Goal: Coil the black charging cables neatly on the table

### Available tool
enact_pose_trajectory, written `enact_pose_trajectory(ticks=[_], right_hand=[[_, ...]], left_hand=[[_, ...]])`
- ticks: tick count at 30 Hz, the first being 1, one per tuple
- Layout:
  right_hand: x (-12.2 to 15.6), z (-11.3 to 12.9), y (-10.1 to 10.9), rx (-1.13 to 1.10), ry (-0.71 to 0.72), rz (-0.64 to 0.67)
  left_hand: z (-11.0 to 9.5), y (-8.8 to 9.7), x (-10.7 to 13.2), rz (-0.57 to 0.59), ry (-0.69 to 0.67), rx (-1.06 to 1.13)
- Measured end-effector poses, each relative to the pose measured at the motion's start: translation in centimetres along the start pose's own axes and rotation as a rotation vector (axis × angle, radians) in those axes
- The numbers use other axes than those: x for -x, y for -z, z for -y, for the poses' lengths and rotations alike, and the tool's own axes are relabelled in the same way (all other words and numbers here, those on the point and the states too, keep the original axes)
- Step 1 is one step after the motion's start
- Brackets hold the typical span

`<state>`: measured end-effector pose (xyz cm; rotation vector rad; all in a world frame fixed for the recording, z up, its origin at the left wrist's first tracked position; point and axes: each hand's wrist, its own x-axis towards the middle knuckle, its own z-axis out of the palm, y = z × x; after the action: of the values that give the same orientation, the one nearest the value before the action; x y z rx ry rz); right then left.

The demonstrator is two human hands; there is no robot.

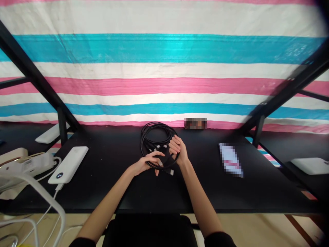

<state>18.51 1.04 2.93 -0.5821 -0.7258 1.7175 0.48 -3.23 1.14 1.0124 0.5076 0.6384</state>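
Note:
A coil of black cable lies in loops on the black table, with several silver-tipped connectors in and beside it. At the coil's near left, my left hand holds the cable between thumb and fingers, its fingertips close to one pale connector. My right hand has its fingers curled round the right side of the loops. Below the coil, between the two hands, another silver plug points to the right. Whether the loops are one cable or several I cannot tell.
Left on the table lies a white power bank with a cord plugged in, beside a white power strip. A blurred packet lies at right, a blurred small box at the back. Black metal struts flank the striped sheet.

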Motion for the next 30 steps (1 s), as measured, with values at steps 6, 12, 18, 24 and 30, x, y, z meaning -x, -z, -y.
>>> enact_pose_trajectory(ticks=[6,12,18,24,30], right_hand=[[-0.5,-0.2,0.2,0.037,-0.039,-0.060],[-0.9,-1.6,0.5,0.153,0.009,-0.105],[-0.8,-2.5,0.6,0.409,0.084,-0.254],[-0.8,-2.7,1.6,0.697,0.094,-0.297],[-0.7,-2.9,1.9,0.750,0.097,-0.271]], left_hand=[[0.2,0.4,-0.4,-0.211,-0.106,-0.059],[0.7,1.6,-1.3,-0.610,-0.288,0.008],[0.2,1.8,-1.1,-0.633,-0.301,-0.030],[0.5,2.4,-0.6,-0.680,-0.251,-0.148],[0.8,3.5,-0.1,-0.833,-0.351,-0.393]])
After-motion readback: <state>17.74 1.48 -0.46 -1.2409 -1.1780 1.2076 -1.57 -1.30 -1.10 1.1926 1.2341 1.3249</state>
